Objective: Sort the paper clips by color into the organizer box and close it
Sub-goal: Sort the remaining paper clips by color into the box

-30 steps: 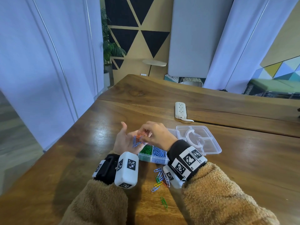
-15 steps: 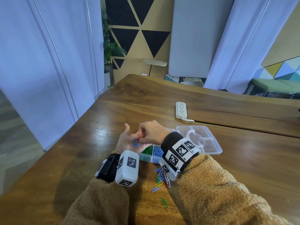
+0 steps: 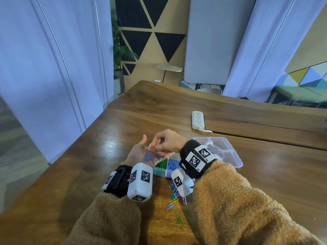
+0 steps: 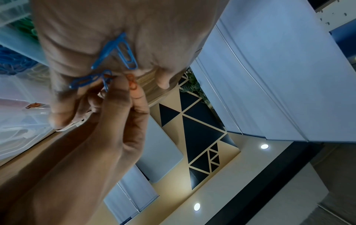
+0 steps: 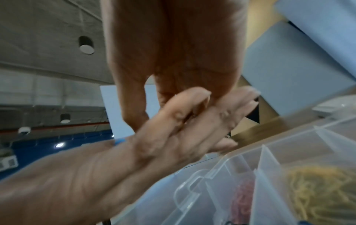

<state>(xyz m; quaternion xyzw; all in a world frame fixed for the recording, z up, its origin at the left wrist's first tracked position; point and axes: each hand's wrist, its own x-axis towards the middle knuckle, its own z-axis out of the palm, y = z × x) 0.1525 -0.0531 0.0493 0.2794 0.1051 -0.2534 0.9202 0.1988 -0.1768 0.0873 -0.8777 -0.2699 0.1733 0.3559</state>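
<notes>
A person in fuzzy brown sleeves [image 3: 230,200] works at a wooden surface [image 3: 265,174], both wrists strapped with marker-covered camera units. A clear plastic organizer box [image 3: 160,171] sits open just beyond the wrists, its lid [image 3: 228,152] folded back to the right; most of the box is hidden behind the right forearm. Four compartments show some filling: green and blue in the head view, red and yellow in the right wrist view. A white power strip [image 3: 198,120] lies farther back on the surface.

The left hand [image 3: 141,155] is held palm up over the box's near-left corner, fingers relaxed and spread, with blue paper clips [image 3: 149,155] lying on the palm (about four can be made out, some overlapping). The right hand [image 3: 168,143] reaches across it, thumb and forefinger pinching a red paper clip [image 4: 133,83] at the left palm's edge; its other fingers curl down toward the blue ones, and the motion blur leaves that contact unclear.

A loose pile of paper clips [image 3: 174,197] lies on the surface between the forearms, partly cut off by the right wrist unit, too tangled to count. One green paper clip [image 3: 180,221] lies apart, nearer the viewer.
</notes>
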